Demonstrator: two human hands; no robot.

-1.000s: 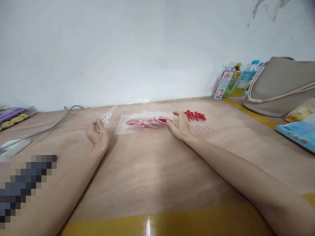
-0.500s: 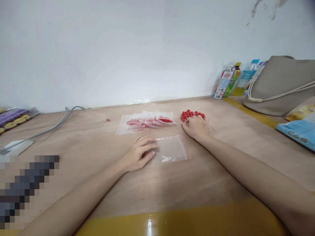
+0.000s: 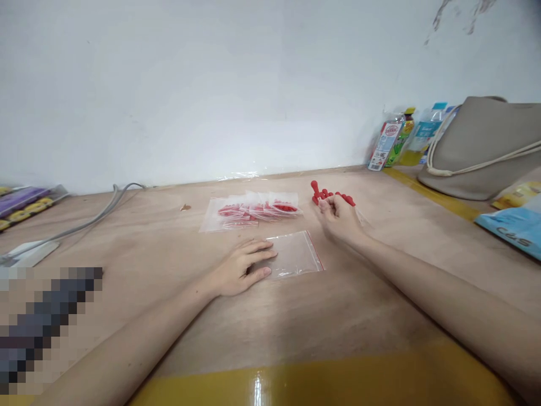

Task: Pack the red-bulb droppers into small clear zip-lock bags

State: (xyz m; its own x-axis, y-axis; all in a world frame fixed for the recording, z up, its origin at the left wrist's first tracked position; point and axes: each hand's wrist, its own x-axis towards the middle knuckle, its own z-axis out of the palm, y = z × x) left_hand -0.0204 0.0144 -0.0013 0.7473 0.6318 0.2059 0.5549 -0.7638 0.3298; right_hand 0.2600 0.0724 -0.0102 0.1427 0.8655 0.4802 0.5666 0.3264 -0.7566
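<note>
- Along the right side of the pale brown wooden tabletop [image 3: 236, 332], labelled plastic drink bottles [image 3: 424, 138] stood by the white wall [image 3: 203, 90], next to a slouching taupe bag with a cream cord [image 3: 486, 149]; a light blue printed packet [image 3: 513, 231] lay nearer.
- At the left, a thin grey cable [image 3: 95, 215] ran towards the wall.
- Beyond the hands, flat transparent pouches with red contents [image 3: 253, 211] overlapped in a row.
- The left hand [image 3: 245, 268] rested loosely spread, its fingers covering one end of a flat transparent plastic bag with a red-edged opening [image 3: 296, 256].
- The right hand [image 3: 340, 221] hid much of the pile of red-headed thin sticks [image 3: 349, 199]; its thumb and fingers pinched a red-headed stick [image 3: 314, 185].
- Half a second earlier that hand lay over the pile; now one head rose above the others. The left hand had barely moved.
</note>
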